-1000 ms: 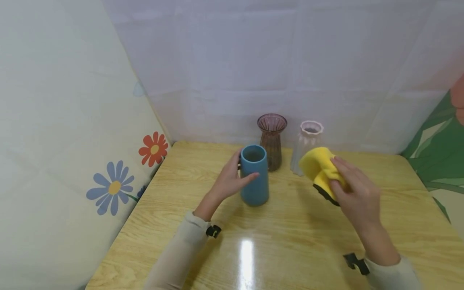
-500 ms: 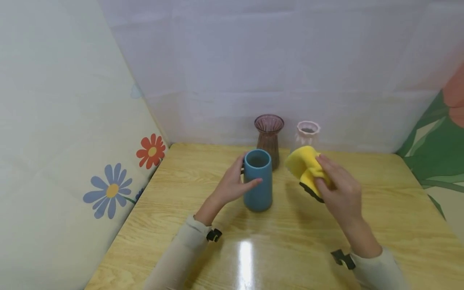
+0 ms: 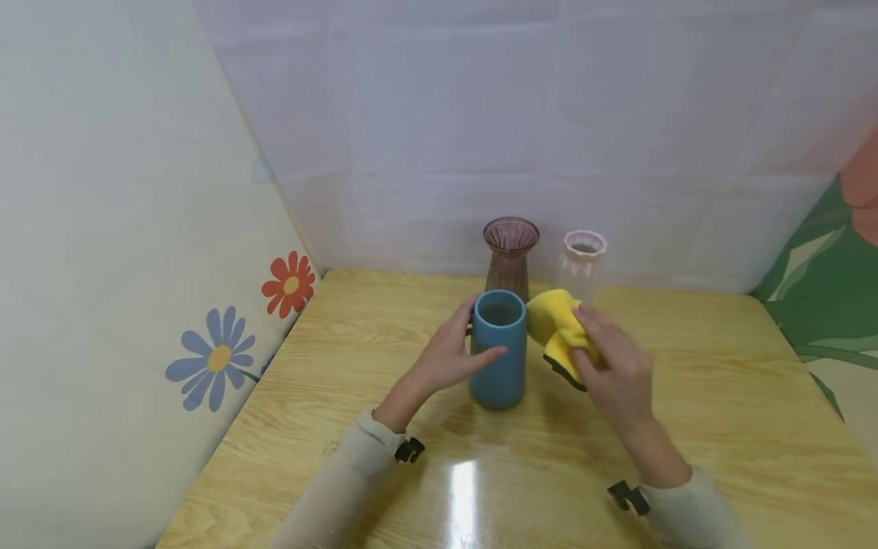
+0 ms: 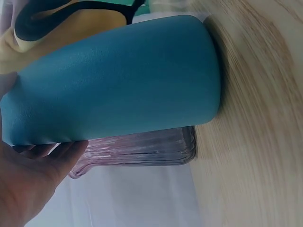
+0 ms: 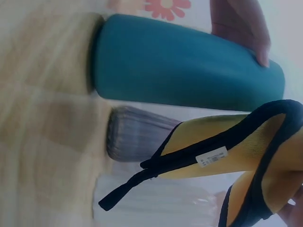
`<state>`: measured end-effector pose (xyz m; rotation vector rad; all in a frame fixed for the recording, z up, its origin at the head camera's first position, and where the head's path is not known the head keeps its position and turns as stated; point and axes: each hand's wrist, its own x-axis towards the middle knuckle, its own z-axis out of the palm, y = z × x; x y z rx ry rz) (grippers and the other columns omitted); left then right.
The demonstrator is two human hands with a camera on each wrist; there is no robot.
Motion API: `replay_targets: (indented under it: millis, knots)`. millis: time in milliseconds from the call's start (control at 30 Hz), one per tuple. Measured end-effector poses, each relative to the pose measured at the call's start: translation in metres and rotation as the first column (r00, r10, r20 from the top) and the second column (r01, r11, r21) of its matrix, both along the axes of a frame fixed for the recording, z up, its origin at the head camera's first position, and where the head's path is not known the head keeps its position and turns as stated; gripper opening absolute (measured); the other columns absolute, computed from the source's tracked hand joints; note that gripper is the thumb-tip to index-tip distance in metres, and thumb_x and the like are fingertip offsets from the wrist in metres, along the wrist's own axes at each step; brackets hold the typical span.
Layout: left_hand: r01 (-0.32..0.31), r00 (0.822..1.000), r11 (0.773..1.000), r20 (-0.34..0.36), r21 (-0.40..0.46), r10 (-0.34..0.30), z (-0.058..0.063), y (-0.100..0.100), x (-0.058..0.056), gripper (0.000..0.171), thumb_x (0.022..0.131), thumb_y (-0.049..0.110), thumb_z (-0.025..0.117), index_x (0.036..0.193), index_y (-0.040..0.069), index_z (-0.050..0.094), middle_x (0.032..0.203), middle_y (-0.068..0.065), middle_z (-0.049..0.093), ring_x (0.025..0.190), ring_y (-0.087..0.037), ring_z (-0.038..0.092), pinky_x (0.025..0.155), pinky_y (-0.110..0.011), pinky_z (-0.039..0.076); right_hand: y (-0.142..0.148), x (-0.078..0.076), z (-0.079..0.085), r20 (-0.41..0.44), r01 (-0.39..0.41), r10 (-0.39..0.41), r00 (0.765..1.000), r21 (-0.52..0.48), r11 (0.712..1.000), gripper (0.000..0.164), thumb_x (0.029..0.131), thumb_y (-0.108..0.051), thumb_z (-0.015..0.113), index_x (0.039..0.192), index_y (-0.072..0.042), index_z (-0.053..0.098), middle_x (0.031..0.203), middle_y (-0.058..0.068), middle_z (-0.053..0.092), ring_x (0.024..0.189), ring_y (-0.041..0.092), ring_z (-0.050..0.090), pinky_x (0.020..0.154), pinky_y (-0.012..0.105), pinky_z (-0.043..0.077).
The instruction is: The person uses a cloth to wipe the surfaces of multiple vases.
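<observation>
A tall blue vase stands upright on the wooden table, its round mouth facing up. My left hand grips it from the left near the top, thumb across the front and fingers behind. In the left wrist view those fingers curl round the far side of the vase. My right hand pinches a folded yellow cloth with a dark edging, held just right of the vase's upper side. A white label shows on the cloth's edging in the right wrist view.
Behind the blue vase stands a purple ribbed glass vase, partly hidden. A pale pink vase with a scalloped rim is to its right, behind the cloth. White sheeting hangs along the table's back edge.
My right hand has brought the yellow cloth leftward to the blue vase's side. The left hand has shifted the blue vase a little right and nearer.
</observation>
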<state>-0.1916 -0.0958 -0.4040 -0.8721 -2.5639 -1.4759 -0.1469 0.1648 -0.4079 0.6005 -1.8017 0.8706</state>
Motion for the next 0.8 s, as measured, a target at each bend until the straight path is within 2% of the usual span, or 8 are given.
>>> replay_targets:
  millis: [233,467,667,800]
  knots:
    - [0.019,1.000,1.000,0.005,0.010,-0.019,-0.001,0.003,0.002,0.086,0.089,0.037,0.079,0.157,0.020,0.030,0.147,0.000,0.051,0.134,-0.018,0.052,0.104,-0.044,0.050,-0.011,-0.001,-0.013,0.017,-0.070,0.070,0.997,0.005,0.998,0.037,0.086,-0.011,0.064,0.120,0.000,0.072,0.119,0.017,0.072,0.102,0.041,0.070,0.104,0.020,0.047]
    - [0.040,0.999,0.999,0.005,0.006,-0.040,-0.003,0.004,0.001,0.087,0.088,0.041,0.079,0.157,0.022,0.030,0.146,0.002,0.052,0.133,-0.017,0.052,0.104,-0.043,0.050,-0.020,0.002,-0.022,0.047,-0.144,0.144,0.988,0.002,0.990,0.035,0.095,-0.021,0.064,0.120,0.002,0.072,0.120,0.019,0.071,0.119,0.021,0.066,0.105,0.023,0.047]
    - [0.050,0.999,0.998,0.007,-0.025,-0.049,-0.001,0.001,0.001,0.088,0.089,0.046,0.076,0.158,0.020,0.027,0.148,0.001,0.050,0.134,-0.018,0.051,0.104,-0.045,0.050,-0.026,0.004,-0.027,0.071,-0.195,0.194,0.978,0.012,0.981,0.040,0.102,-0.033,0.062,0.117,0.003,0.073,0.118,0.021,0.072,0.104,0.038,0.070,0.104,0.020,0.046]
    - [0.051,0.999,0.998,0.007,-0.038,-0.051,-0.001,0.000,0.001,0.088,0.090,0.044,0.076,0.159,0.019,0.027,0.148,-0.001,0.051,0.134,-0.019,0.052,0.104,-0.045,0.050,-0.027,0.005,-0.028,0.082,-0.202,0.200,0.976,0.022,0.979,0.041,0.102,-0.035,0.062,0.116,0.001,0.074,0.118,0.020,0.072,0.102,0.042,0.069,0.105,0.020,0.045]
